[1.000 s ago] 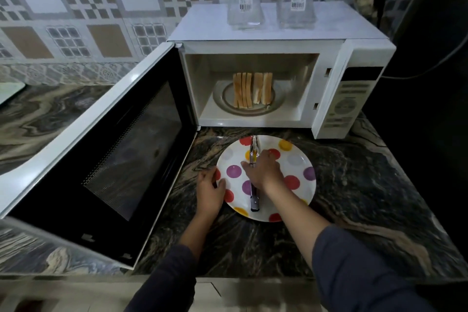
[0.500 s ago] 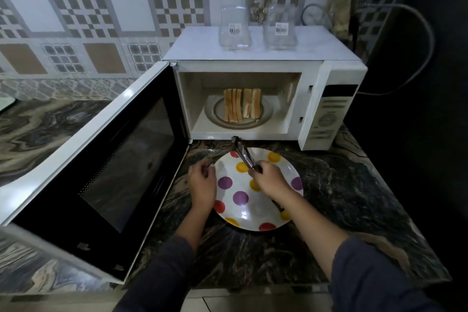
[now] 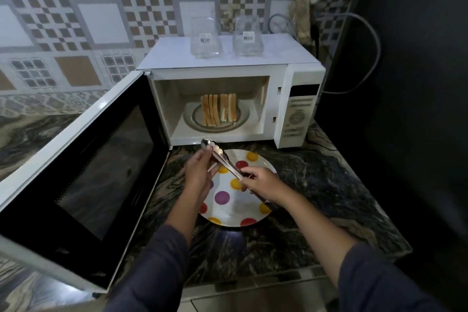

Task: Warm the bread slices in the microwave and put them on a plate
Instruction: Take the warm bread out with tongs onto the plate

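Dark sleeves lead in from the bottom edge over a dark marbled counter. The right hand is curled round the handle end of metal tongs. The left hand pinches the same tongs near their scalloped tips. The tongs slant above a white plate with red, yellow and purple dots, which lies on the counter and has no bread on it.

To the left the microwave door stands wide open. Just behind the plate is the white microwave. Inside it, the bread slices stand on edge, packed side by side on the turntable. The markings on the control panel are too small to read.

On top stand two clear containers, each with a white barcode sticker whose digits cannot be read. Behind is a patterned tile wall, and a pale cable loops at the right.
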Tool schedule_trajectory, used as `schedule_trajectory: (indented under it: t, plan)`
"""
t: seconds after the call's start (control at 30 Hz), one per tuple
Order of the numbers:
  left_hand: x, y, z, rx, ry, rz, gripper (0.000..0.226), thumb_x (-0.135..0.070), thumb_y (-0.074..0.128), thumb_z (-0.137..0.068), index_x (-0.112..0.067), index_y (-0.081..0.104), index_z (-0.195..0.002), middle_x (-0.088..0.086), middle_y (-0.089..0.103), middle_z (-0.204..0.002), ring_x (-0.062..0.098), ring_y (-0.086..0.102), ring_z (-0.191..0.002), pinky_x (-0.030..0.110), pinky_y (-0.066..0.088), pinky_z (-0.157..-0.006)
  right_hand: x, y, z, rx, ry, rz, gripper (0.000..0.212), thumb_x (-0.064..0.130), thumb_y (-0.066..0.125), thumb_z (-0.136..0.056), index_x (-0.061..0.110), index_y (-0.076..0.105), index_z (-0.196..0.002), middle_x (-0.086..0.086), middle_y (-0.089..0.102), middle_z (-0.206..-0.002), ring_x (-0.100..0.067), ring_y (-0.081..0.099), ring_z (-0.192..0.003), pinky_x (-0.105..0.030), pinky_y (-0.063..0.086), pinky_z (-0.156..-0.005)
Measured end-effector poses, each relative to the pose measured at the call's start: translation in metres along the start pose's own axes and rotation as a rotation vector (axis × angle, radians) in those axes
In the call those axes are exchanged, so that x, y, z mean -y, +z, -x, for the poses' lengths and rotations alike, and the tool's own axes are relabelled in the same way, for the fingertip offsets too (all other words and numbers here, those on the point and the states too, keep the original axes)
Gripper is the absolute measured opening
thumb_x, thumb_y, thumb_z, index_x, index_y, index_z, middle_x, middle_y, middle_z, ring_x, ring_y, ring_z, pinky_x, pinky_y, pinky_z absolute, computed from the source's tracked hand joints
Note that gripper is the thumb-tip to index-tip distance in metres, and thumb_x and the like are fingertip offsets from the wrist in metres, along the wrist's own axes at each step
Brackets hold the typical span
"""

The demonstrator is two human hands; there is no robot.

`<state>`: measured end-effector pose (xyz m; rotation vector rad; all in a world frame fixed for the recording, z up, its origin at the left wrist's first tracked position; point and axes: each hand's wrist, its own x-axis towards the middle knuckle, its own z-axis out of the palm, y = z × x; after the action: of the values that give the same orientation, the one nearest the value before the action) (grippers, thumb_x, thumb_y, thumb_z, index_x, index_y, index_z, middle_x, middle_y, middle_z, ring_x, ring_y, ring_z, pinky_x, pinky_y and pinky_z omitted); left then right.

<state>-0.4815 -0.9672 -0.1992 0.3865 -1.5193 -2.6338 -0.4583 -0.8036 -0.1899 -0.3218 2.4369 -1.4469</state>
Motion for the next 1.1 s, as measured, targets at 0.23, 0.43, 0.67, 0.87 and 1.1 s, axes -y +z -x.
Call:
schedule_trajectory:
  t: [0.23,0.43,0.67,0.87,1.1]
  plan:
    - [-0.010,-0.013,-0.006,-0.087,0.062,0.072,0.012,-0.017,0.053,-0.094,-0.008,0.061,-0.093,0.010,0.064,-0.088,0.019,0.064,-0.082,0.025,0.059,-0.069,-0.018,-0.008,0.015,0.086,0.088,-0.056,0.024,0.007,0.048,-0.091,0.010,0.059,-0.112,0.002,0.060,-0.086,-0.010,0.062,-0.079,-0.024,0.049,-0.071]
    - [-0.010,-0.020,-0.006,-0.095,0.054,0.055,0.012,-0.017,0.053,-0.093,-0.010,0.063,-0.091,0.007,0.065,-0.086,0.017,0.066,-0.077,0.026,0.058,-0.070,-0.025,0.001,0.014,0.111,0.103,-0.037,0.022,0.009,0.046,-0.091,0.002,0.058,-0.107,-0.006,0.059,-0.084,-0.015,0.060,-0.073,-0.028,0.050,-0.067]
    - [-0.010,-0.021,-0.009,-0.051,0.035,0.005,0.013,-0.017,0.053,-0.093,-0.012,0.064,-0.089,0.002,0.070,-0.077,0.014,0.067,-0.074,0.030,0.056,-0.080,-0.017,0.014,0.004,0.119,0.064,-0.034,0.023,0.033,0.045,-0.097,0.013,0.056,-0.100,0.002,0.057,-0.072,-0.010,0.051,-0.051,-0.024,0.042,-0.050]
    - [-0.012,-0.038,-0.018,-0.166,0.057,-0.196,0.019,-0.012,0.048,-0.094,-0.001,0.063,-0.094,0.016,0.067,-0.091,0.030,0.063,-0.088,0.039,0.051,-0.085,-0.026,0.015,-0.008,-0.023,0.028,0.018,0.024,0.031,0.050,-0.095,0.015,0.059,-0.110,0.008,0.055,-0.074,-0.003,0.049,-0.062,-0.017,0.040,-0.059]
    - [0.007,-0.085,-0.018,-0.336,0.278,-0.900,0.030,-0.009,0.043,-0.095,-0.001,0.058,-0.119,0.010,0.061,-0.117,0.025,0.056,-0.108,0.030,0.040,-0.093,-0.024,-0.008,-0.040,-0.460,0.135,0.073,0.026,0.032,0.047,-0.095,0.013,0.058,-0.108,-0.003,0.060,-0.090,-0.021,0.058,-0.083,-0.029,0.043,-0.067]
